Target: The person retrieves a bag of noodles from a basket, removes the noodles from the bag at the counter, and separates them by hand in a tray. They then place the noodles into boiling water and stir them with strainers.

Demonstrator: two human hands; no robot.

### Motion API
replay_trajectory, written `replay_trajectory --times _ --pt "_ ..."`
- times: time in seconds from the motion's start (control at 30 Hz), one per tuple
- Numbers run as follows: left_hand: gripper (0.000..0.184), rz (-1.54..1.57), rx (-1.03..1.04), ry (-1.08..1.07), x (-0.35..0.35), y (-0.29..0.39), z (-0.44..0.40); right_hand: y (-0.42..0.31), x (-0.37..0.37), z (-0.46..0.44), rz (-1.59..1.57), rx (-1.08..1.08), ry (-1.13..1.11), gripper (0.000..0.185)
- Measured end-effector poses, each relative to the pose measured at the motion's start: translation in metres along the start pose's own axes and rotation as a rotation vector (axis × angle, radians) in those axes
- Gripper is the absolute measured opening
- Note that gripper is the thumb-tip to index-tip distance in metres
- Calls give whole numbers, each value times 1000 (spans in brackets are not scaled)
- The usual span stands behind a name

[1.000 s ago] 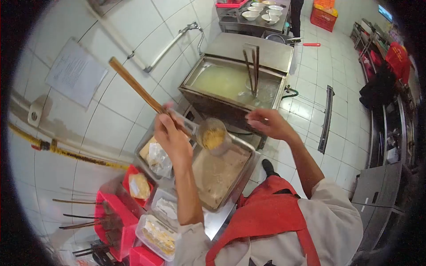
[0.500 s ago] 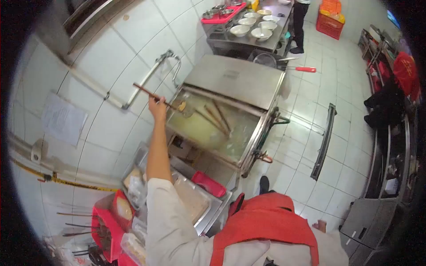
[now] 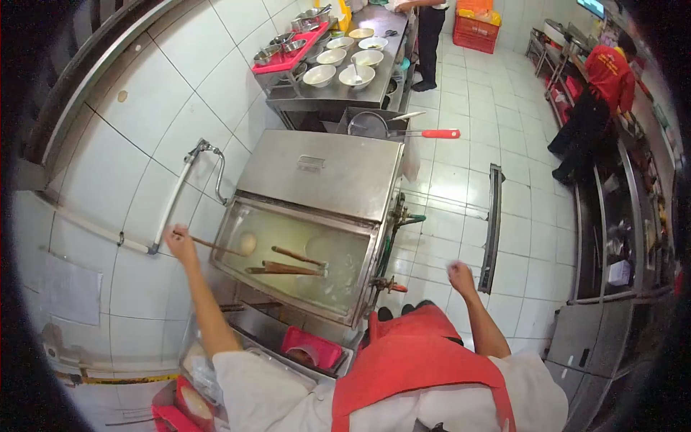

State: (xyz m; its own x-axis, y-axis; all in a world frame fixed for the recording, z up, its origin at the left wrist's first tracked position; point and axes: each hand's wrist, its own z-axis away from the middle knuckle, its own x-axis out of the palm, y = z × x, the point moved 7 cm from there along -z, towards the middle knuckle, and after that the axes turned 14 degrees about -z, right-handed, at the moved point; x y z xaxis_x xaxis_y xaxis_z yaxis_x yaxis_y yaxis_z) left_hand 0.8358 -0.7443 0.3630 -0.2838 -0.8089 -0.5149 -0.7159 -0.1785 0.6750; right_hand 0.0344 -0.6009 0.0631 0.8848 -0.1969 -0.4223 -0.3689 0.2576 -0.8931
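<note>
My left hand (image 3: 181, 243) is closed around the brown handle end of a long-handled strainer (image 3: 216, 247), at the left side of a steel boiling vat (image 3: 353, 315). The strainer's round head, with something pale yellow in it, lies at the surface of the cloudy liquid (image 3: 338, 252). Several more brown handles (image 3: 291, 268) slant out of the liquid near the vat's middle. My right hand (image 3: 459, 275) is raised over the floor to the right of the vat, its fingers curled and slightly blurred, with nothing visible in them.
A steel lid (image 3: 320, 169) covers the vat's far half. Behind it, a red-handled pan (image 3: 368, 125) sits before a table with several white bowls (image 3: 319, 75). Valves (image 3: 392, 286) stick out at the vat's right. One person (image 3: 594, 101) stands at the right shelves, another beyond the table.
The strainer head has gone from above the vat down to the liquid. My right hand has come up beside the apron. The view has shifted, and the handles in the vat lie differently.
</note>
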Motion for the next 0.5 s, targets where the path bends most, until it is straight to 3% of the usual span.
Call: replay_trajectory --times 0.07,0.1,0.13,0.17,0.2,0.23,0.27,0.3,0.33,0.37,0.4,0.43,0.47,0.5 --pt "58 -504 185 358 -47 52 21 -132 6 -73 102 -298 -8 21" --pt "60 -399 104 293 -71 97 45 -187 3 -109 66 -483 72 20" --pt "62 -289 30 237 -86 130 67 -222 -3 -151 -33 -525 130 14" --pt "57 -101 97 231 -94 117 84 -267 -16 -184 -61 -742 233 10" --pt "52 -500 323 105 -102 121 112 -307 -26 -216 -27 -818 310 10" --pt "64 216 -255 29 -91 126 147 -314 -28 -269 37 -823 298 17" --pt "80 476 -167 -104 -83 129 191 -323 -26 -312 192 -925 315 25" --pt "93 516 -139 -135 -72 159 235 -324 -16 -356 403 -667 217 35" --pt "91 459 -245 -151 -51 158 260 -298 -4 -411 596 -600 191 47" --pt "85 382 -263 -146 -36 168 289 -265 14 -460 869 -527 30 55" --pt "81 298 -166 -128 -17 213 301 -234 25 -508 871 -471 -174 56" --pt "79 231 -96 -109 -1 242 305 -213 30 -538 626 -173 -359 47" --pt "81 208 -93 -76 12 253 304 -217 43 -561 663 -255 -441 34" --pt "87 234 -212 -59 21 229 309 -253 47 -557 524 -412 -374 23"
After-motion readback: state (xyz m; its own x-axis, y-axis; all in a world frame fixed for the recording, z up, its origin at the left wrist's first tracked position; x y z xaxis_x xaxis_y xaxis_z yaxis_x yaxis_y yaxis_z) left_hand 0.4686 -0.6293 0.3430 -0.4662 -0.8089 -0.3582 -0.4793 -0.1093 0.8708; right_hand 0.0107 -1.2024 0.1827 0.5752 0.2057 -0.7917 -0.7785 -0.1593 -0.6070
